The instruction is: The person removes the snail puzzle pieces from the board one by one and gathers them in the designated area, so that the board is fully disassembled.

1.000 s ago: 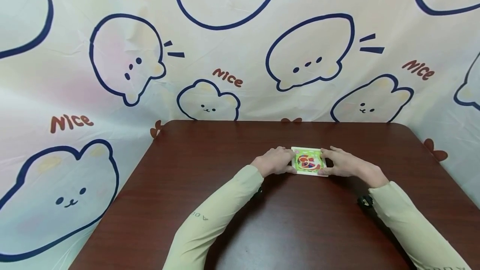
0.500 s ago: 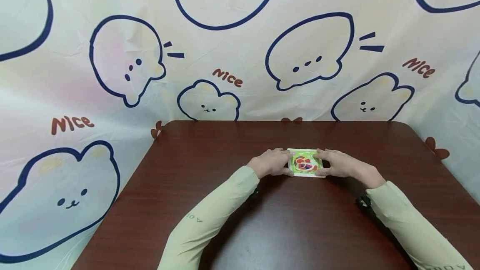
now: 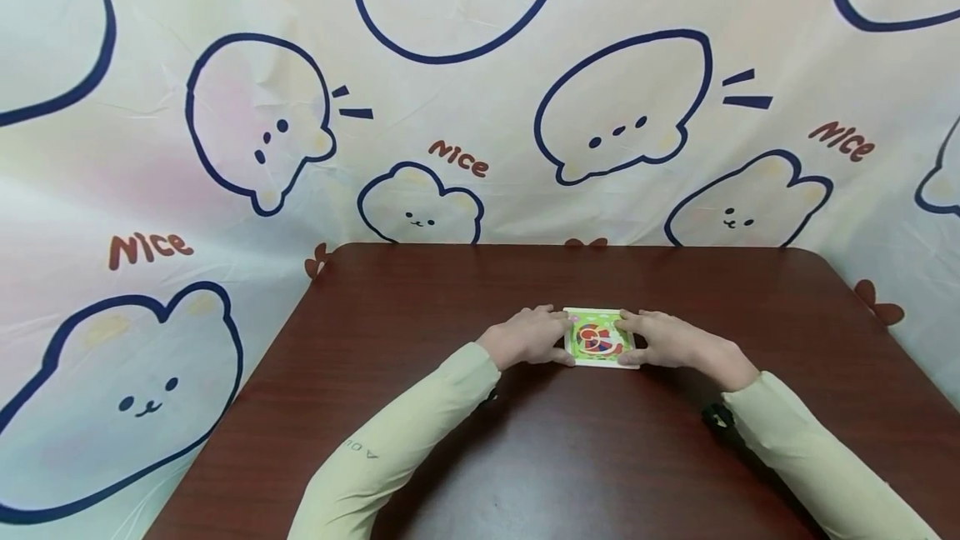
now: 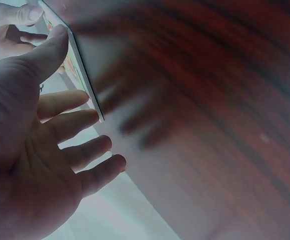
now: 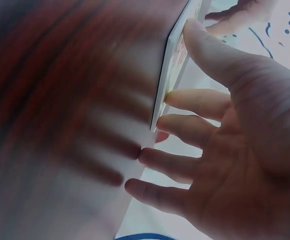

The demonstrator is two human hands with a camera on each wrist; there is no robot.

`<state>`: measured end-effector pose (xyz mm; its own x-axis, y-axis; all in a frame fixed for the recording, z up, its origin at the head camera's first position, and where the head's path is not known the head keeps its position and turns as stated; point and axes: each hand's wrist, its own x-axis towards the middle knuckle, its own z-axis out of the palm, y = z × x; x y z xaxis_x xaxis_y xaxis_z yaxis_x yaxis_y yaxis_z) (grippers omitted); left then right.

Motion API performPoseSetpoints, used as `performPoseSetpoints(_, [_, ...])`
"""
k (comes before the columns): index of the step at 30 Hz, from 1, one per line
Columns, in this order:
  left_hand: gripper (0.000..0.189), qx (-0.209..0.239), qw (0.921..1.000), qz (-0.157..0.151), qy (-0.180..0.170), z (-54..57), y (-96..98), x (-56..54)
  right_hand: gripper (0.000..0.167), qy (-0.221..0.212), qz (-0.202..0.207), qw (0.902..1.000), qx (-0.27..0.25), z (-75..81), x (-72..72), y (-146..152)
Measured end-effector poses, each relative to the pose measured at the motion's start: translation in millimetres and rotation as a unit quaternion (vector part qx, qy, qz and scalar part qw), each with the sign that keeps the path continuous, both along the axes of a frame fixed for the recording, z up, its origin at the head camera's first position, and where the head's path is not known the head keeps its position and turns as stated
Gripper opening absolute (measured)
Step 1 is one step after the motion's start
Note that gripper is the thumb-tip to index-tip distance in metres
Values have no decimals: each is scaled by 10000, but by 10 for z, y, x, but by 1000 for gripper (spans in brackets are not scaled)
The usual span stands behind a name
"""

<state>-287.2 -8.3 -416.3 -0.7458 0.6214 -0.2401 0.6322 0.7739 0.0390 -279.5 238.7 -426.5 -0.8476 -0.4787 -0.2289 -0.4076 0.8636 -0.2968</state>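
A thin square picture board [image 3: 597, 340], white-edged with a green face and a red round design, lies flat on the brown table. At its left edge my left hand [image 3: 528, 336] touches it with thumb and fingertips, the fingers fairly straight. My right hand [image 3: 670, 340] does likewise at the opposite edge, its fingertips overlapping the face a little. In the left wrist view, the fingers of the left hand [image 4: 50, 155] are spread and only some meet the board's side [image 4: 80, 60]. The right wrist view shows the right hand [image 5: 224, 155] spread similarly along the board [image 5: 170, 65].
The brown wooden table [image 3: 420, 290] reaches back to a light cloth backdrop [image 3: 510, 90] printed with bear outlines. Pale sleeves [image 3: 405, 423] cover both forearms. A dark wrist device [image 3: 718, 417] shows below the right cuff.
The board has slid left and slightly nearer to me over the table. Both hands have moved along with it, keeping contact at its two sides.
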Motion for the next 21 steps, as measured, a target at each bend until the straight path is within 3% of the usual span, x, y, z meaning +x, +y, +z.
performPoseSetpoints(21, [68, -54, 9997, -140, 209, -12, -288, 205, 71, 101, 280, 9995, 116, 51, 169, -260])
